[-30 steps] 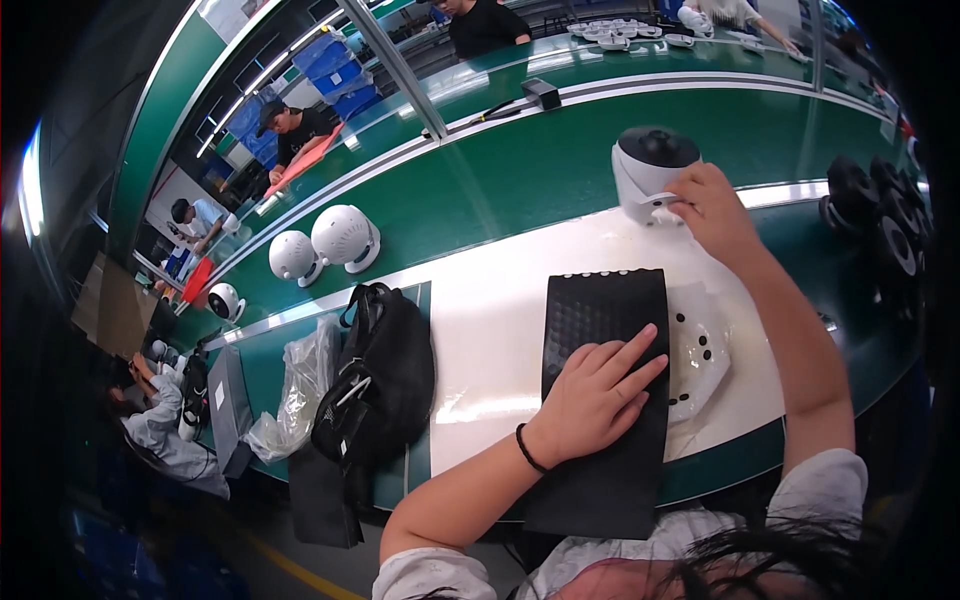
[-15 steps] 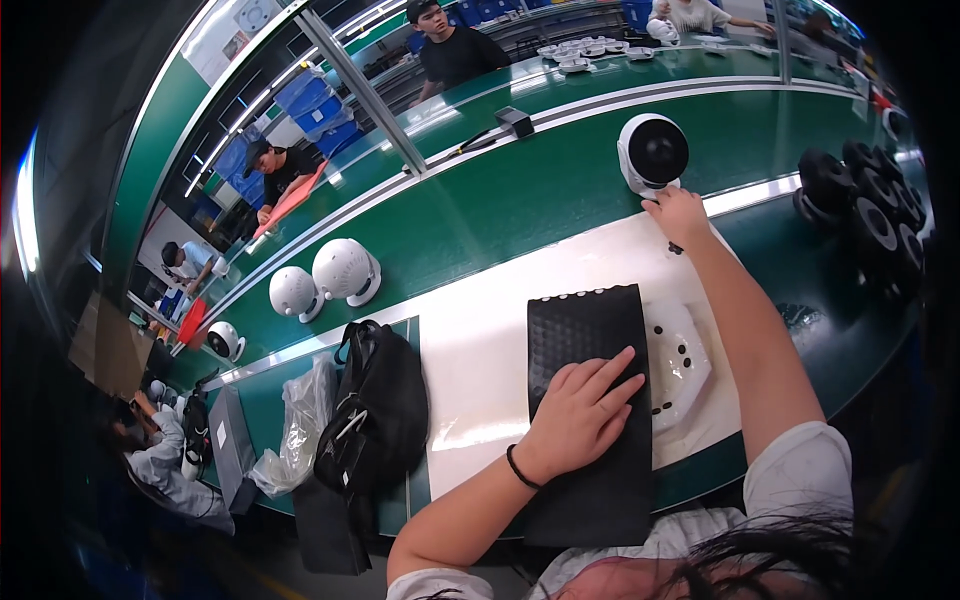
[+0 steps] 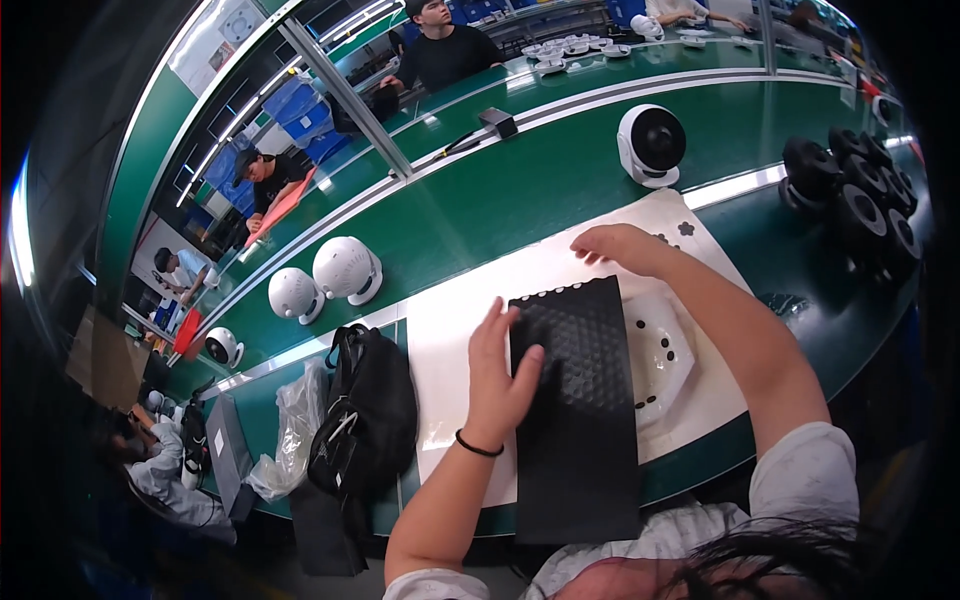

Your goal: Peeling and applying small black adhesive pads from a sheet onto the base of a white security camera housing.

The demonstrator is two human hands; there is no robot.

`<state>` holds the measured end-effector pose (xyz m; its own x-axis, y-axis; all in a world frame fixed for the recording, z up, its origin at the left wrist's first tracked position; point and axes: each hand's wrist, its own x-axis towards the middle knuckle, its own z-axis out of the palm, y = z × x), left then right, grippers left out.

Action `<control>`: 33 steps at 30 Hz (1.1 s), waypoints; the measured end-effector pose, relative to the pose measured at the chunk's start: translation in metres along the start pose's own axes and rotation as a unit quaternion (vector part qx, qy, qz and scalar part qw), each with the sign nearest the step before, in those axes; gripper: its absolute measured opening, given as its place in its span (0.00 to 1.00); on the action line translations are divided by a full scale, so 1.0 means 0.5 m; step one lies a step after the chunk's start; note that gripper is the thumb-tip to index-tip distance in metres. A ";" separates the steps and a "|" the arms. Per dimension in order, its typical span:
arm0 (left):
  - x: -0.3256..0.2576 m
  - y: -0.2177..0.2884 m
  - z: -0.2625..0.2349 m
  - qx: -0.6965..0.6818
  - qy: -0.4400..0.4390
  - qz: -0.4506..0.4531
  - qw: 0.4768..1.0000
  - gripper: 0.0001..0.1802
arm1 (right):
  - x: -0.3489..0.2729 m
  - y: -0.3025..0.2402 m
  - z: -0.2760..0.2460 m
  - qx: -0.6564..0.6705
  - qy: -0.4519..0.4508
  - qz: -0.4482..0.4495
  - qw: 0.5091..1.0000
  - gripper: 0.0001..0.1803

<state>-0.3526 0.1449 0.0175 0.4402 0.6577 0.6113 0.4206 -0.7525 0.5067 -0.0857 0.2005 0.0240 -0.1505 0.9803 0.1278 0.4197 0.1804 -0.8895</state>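
The black textured mat (image 3: pixel 580 400) lies on the white work surface (image 3: pixel 450 330) in front of me, its long axis running away from me toward the green conveyor belt (image 3: pixel 520 190), near end hanging over the bench edge. My left hand (image 3: pixel 500 375) rests flat on its left edge, fingers spread and lying across the dimpled face, gripping nothing. My right hand (image 3: pixel 620 245) sits just past the mat's far right corner, fingers curled loosely down onto the white surface, holding nothing I can see. The white perforated housing (image 3: pixel 665 355) lies partly under the mat's right side. A black bag (image 3: pixel 365 410) lies left of the white surface.
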 end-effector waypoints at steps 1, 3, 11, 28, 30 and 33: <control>-0.006 -0.026 0.003 -0.041 0.000 -0.050 0.998 0.29 | -0.009 -0.027 0.001 0.140 -0.074 0.085 0.984 0.25; -0.007 -0.035 0.000 -0.147 -0.007 -0.152 0.977 0.31 | -0.051 -0.097 -0.010 0.067 -0.164 0.098 0.979 0.28; -0.004 -0.036 0.010 -0.270 -0.028 -0.228 0.935 0.37 | -0.060 -0.100 0.014 -0.103 -0.178 0.003 0.979 0.35; 0.009 -0.024 -0.033 -0.433 0.005 -0.249 0.866 0.27 | -0.073 -0.134 0.069 0.135 -0.123 -0.070 0.981 0.26; 0.014 -0.016 -0.033 -0.446 0.016 -0.238 0.863 0.26 | -0.067 -0.121 0.076 0.102 -0.108 -0.115 0.982 0.26; 0.016 -0.011 -0.026 -0.408 0.083 -0.205 0.886 0.24 | -0.065 -0.115 0.072 0.098 -0.098 -0.113 0.984 0.27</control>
<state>-0.3619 0.1536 0.0277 0.2321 0.9183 0.3206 -0.2245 -0.2702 0.9363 -0.1370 0.1555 0.0553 -0.3974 0.8794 0.2621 0.1786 0.3543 -0.9179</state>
